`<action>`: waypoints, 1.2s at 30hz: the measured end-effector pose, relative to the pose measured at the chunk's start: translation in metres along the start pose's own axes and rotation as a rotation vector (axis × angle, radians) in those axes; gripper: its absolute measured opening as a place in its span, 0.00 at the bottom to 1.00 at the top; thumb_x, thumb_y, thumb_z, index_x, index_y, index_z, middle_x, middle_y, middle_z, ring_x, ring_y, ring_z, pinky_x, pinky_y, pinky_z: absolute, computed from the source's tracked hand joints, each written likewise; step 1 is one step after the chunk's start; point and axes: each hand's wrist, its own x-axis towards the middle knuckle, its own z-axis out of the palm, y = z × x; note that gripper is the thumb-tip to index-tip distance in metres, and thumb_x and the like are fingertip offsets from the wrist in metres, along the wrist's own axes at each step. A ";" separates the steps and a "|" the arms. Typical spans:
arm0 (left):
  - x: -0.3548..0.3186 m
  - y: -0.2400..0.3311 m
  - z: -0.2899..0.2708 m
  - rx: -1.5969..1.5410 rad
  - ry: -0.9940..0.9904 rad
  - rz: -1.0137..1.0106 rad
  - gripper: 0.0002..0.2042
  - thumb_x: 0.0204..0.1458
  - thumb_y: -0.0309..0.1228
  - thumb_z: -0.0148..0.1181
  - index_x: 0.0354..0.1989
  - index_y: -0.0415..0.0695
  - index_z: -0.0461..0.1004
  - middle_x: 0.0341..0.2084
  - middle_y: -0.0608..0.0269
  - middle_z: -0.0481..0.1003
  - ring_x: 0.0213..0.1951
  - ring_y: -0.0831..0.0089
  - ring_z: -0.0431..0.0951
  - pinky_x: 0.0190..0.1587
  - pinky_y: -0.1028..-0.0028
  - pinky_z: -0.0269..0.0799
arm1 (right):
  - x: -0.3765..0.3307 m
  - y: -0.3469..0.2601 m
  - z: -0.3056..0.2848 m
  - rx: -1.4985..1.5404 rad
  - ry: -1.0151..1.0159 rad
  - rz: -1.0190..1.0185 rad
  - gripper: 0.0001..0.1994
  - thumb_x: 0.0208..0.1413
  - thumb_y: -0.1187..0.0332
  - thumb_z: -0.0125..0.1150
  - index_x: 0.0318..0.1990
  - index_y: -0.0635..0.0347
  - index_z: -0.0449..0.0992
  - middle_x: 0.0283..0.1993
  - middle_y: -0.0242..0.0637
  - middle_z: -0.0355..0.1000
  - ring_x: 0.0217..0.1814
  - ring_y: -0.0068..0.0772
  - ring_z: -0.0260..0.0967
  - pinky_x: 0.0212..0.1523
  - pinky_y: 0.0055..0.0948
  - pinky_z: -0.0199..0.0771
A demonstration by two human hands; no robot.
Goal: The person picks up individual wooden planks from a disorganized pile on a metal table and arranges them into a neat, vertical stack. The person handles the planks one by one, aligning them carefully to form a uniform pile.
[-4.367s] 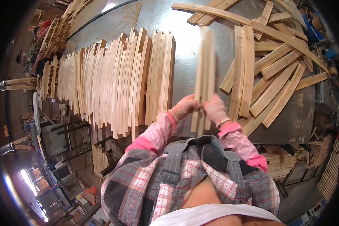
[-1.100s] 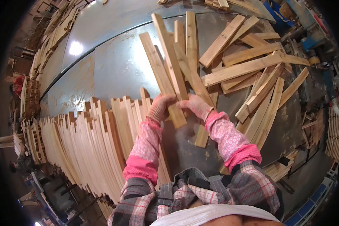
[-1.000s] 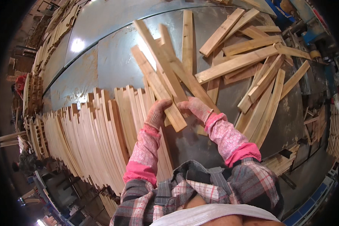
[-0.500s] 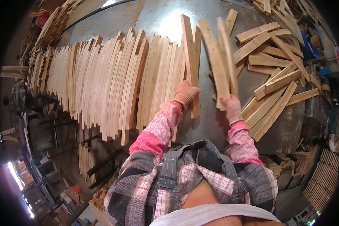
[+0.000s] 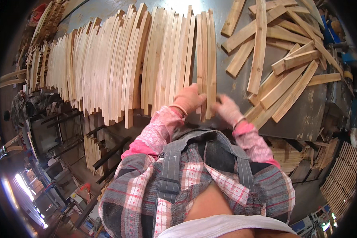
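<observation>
1. Strips: on the metal surface, just right of the long wooden row. Long axis near to far, almost straight; near ends by the hands, far ends pointing away from the wearer.
2. Left hand: over the strips' near part, thumb out to the right; fingers partly hidden, pinch cannot be told.
3. Right hand: at the strips' right edge, fingers curled, blurred; grip cannot be told.
4. Pile: farther right, pieces crossing at mixed angles.
</observation>
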 end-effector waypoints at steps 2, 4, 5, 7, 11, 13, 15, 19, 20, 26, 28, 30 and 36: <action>-0.001 -0.013 -0.010 0.092 0.060 0.022 0.27 0.57 0.52 0.59 0.59 0.48 0.77 0.48 0.46 0.81 0.54 0.48 0.80 0.59 0.56 0.74 | 0.038 0.016 -0.002 -0.024 0.107 -0.046 0.33 0.56 0.52 0.62 0.64 0.64 0.71 0.58 0.56 0.76 0.63 0.54 0.73 0.64 0.40 0.70; 0.007 -0.028 -0.027 -0.067 0.250 0.021 0.28 0.56 0.50 0.61 0.60 0.45 0.76 0.50 0.44 0.81 0.54 0.50 0.80 0.56 0.59 0.76 | 0.051 -0.001 0.010 0.032 0.084 -0.072 0.33 0.57 0.51 0.61 0.65 0.65 0.70 0.64 0.57 0.71 0.68 0.54 0.68 0.68 0.41 0.67; 0.009 -0.031 -0.039 -0.268 0.325 0.041 0.28 0.56 0.46 0.64 0.61 0.41 0.75 0.51 0.44 0.80 0.54 0.55 0.81 0.55 0.63 0.77 | 0.056 -0.002 0.022 -0.052 0.082 -0.022 0.33 0.57 0.51 0.61 0.65 0.65 0.70 0.65 0.57 0.70 0.69 0.54 0.67 0.68 0.42 0.67; 0.008 -0.036 -0.060 -0.336 0.517 0.076 0.27 0.57 0.41 0.66 0.61 0.37 0.74 0.49 0.47 0.81 0.51 0.62 0.82 0.55 0.66 0.76 | 0.058 -0.013 0.038 -0.175 0.051 0.051 0.34 0.57 0.51 0.62 0.66 0.64 0.70 0.67 0.57 0.67 0.72 0.53 0.64 0.69 0.43 0.66; 0.012 -0.055 -0.077 -0.461 0.658 0.122 0.25 0.59 0.35 0.66 0.62 0.36 0.74 0.52 0.48 0.80 0.53 0.64 0.81 0.58 0.67 0.75 | 0.045 -0.028 -0.001 -0.343 0.014 0.026 0.37 0.55 0.50 0.66 0.67 0.65 0.69 0.68 0.58 0.66 0.73 0.53 0.63 0.70 0.45 0.65; 0.013 -0.066 -0.072 -0.550 0.698 0.153 0.24 0.59 0.35 0.66 0.61 0.36 0.74 0.52 0.50 0.81 0.53 0.66 0.81 0.58 0.69 0.75 | 0.044 -0.042 -0.050 -0.512 0.425 0.108 0.39 0.53 0.47 0.69 0.66 0.66 0.69 0.68 0.60 0.66 0.72 0.55 0.63 0.71 0.46 0.65; 0.010 -0.064 -0.076 -0.541 0.714 0.131 0.23 0.59 0.33 0.65 0.61 0.36 0.75 0.51 0.53 0.81 0.53 0.68 0.81 0.58 0.70 0.75 | 0.060 -0.009 -0.105 -0.583 0.773 0.118 0.46 0.50 0.48 0.73 0.72 0.64 0.60 0.70 0.60 0.63 0.73 0.57 0.61 0.71 0.46 0.64; 0.013 -0.076 -0.074 -0.621 0.705 0.159 0.22 0.59 0.32 0.65 0.60 0.36 0.75 0.52 0.53 0.81 0.53 0.69 0.80 0.58 0.72 0.74 | 0.079 0.004 -0.131 -0.479 0.595 0.486 0.54 0.49 0.51 0.74 0.78 0.62 0.46 0.72 0.62 0.61 0.75 0.56 0.59 0.73 0.44 0.61; 0.011 -0.080 -0.074 -0.631 0.706 0.168 0.22 0.59 0.32 0.65 0.60 0.35 0.75 0.53 0.53 0.80 0.53 0.69 0.80 0.58 0.72 0.74 | 0.084 0.009 -0.125 -0.426 0.652 0.435 0.51 0.49 0.54 0.74 0.77 0.62 0.51 0.72 0.61 0.62 0.74 0.54 0.62 0.72 0.41 0.63; -0.033 -0.092 -0.043 -0.765 0.537 0.215 0.18 0.60 0.27 0.65 0.58 0.36 0.77 0.52 0.56 0.81 0.53 0.72 0.80 0.58 0.73 0.74 | 0.047 0.026 -0.052 0.381 0.427 -0.073 0.32 0.52 0.61 0.71 0.64 0.63 0.69 0.51 0.44 0.75 0.49 0.36 0.74 0.53 0.36 0.76; -0.067 -0.089 -0.015 -0.411 0.284 0.235 0.18 0.58 0.31 0.67 0.56 0.43 0.79 0.49 0.55 0.82 0.52 0.69 0.81 0.57 0.70 0.76 | 0.039 0.045 -0.018 0.490 0.230 0.022 0.28 0.55 0.59 0.69 0.61 0.61 0.72 0.48 0.43 0.77 0.47 0.35 0.74 0.52 0.36 0.76; -0.088 -0.064 0.008 -0.037 -0.003 0.058 0.22 0.61 0.40 0.59 0.62 0.45 0.73 0.52 0.46 0.79 0.55 0.50 0.79 0.59 0.57 0.74 | 0.036 0.061 0.010 0.193 0.078 0.072 0.27 0.57 0.53 0.66 0.60 0.60 0.74 0.50 0.48 0.78 0.52 0.41 0.76 0.55 0.40 0.75; -0.095 -0.059 0.048 0.035 -0.295 -0.172 0.29 0.62 0.41 0.54 0.71 0.49 0.57 0.58 0.47 0.73 0.57 0.43 0.76 0.57 0.46 0.72 | 0.047 0.007 0.005 -0.323 0.028 0.029 0.37 0.59 0.42 0.59 0.66 0.63 0.69 0.63 0.58 0.72 0.67 0.57 0.68 0.67 0.46 0.66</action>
